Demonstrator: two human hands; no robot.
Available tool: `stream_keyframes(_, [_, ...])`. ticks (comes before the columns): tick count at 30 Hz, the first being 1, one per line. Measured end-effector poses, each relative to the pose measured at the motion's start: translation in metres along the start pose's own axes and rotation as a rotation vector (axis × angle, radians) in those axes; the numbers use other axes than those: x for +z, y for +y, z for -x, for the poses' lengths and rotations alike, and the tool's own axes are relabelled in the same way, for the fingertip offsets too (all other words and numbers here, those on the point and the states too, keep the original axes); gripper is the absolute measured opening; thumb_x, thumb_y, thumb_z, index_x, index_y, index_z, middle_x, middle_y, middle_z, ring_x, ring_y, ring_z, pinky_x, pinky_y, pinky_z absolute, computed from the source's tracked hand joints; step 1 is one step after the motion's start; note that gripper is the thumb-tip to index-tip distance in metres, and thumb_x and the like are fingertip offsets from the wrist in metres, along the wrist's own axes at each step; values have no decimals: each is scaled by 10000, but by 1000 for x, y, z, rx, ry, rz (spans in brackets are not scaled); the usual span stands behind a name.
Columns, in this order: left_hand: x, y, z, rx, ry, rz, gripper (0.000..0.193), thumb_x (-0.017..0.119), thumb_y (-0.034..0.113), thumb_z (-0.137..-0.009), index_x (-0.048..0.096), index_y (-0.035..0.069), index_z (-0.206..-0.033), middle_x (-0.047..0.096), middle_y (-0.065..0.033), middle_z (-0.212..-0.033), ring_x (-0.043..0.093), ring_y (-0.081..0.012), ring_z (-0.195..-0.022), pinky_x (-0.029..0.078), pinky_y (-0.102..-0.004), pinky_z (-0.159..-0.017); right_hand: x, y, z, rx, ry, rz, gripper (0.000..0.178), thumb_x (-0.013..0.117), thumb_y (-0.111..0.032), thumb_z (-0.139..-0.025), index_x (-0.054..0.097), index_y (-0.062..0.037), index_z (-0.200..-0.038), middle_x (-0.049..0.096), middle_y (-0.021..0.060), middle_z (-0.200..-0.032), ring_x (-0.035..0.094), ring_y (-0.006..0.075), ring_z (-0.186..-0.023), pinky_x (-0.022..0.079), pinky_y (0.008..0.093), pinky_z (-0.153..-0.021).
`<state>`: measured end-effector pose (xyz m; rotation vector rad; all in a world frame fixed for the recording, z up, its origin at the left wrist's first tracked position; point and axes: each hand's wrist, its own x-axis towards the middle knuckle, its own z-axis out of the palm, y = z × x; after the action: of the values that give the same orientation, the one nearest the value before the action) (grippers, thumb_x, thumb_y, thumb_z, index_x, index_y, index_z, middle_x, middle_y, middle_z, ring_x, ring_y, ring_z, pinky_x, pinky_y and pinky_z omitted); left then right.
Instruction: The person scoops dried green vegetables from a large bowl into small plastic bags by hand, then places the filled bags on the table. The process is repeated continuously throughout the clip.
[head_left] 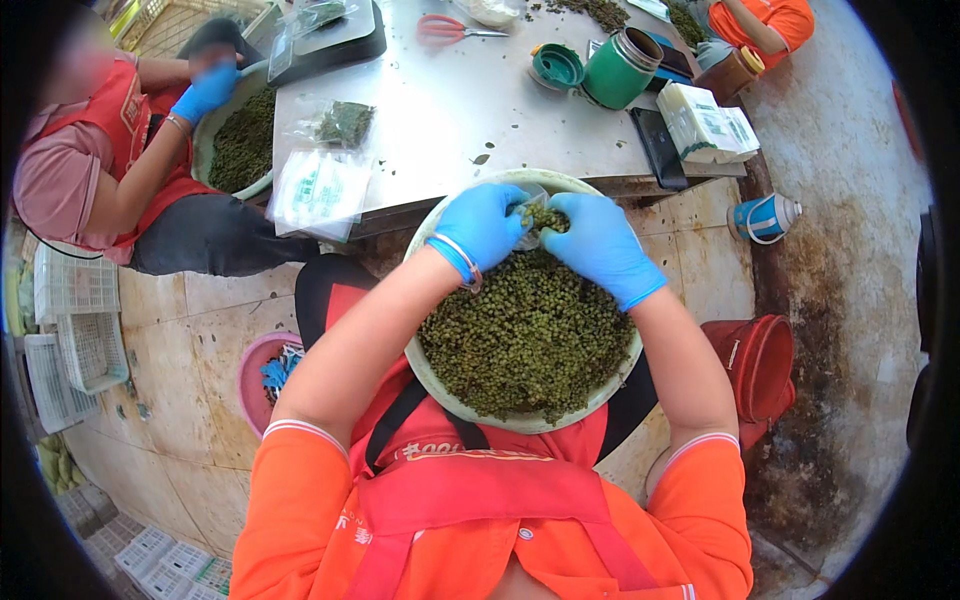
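On my lap sits a round pale-green basin (420, 372), heaped with small round green peppercorns (525, 335). Both my hands wear blue gloves and meet above the basin's far side. My left hand (482, 228) is closed at the edge of a clear plastic bag (530, 189), most of which is hidden by the hands. Fingers of my right hand (600, 245) are closed on a small bunch of green peppercorns (545, 217) at the bag.
Ahead stands a metal table (440, 110) bearing red-handled scissors (450, 29), a filled bag (345, 123), flat bags (318, 190), a scale (330, 45), a green flask (618, 68), a phone (657, 146) and tissues (700, 120). A co-worker (100, 170) sits left; red buckets (750, 365) stand right.
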<state>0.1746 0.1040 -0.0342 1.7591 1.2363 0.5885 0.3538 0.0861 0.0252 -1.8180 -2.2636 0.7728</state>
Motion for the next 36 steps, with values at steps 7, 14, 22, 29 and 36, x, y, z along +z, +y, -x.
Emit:
stream_keyframes(7, [9,-2,13,16,133,46,438,657,145,-837,631,43,-1262,708,-206,-1010,685,-233,-843,524,-343,-792,-1,-7,23,-164,197,-253,332,711,-92,-798,548,5,-1071,647,211,-989,646,363,-943,512,420,-820])
stream_keyframes(14, [17,-2,17,46,133,205,441,631,85,-850,620,43,-1289,690,-119,-966,596,-136,-718,507,-292,-705,6,-1,27,-110,176,-428,305,730,-126,-813,619,-4,-1070,664,195,-1059,659,311,-897,515,382,-812])
stream_keyframes(22, [14,14,26,48,84,425,441,635,76,-849,625,60,-1290,663,-66,-908,559,-117,-664,485,-273,-646,-4,28,10,-68,92,-524,328,762,-163,-781,615,-4,-1027,662,163,-1032,639,300,-879,513,371,-818])
stream_keyframes(29, [30,23,15,290,311,81,422,646,78,-848,633,49,-1268,635,-50,-830,547,-127,-691,475,-271,-666,4,26,4,36,105,-488,400,639,-46,-757,634,5,-1153,685,158,-1029,647,189,-961,498,346,-881])
stream_keyframes(36, [29,23,14,85,124,457,407,616,48,-876,613,-11,-1279,598,25,-848,527,-34,-729,469,-204,-668,-8,32,9,-2,65,-501,348,683,-88,-794,631,19,-1120,698,111,-939,638,181,-813,514,355,-759])
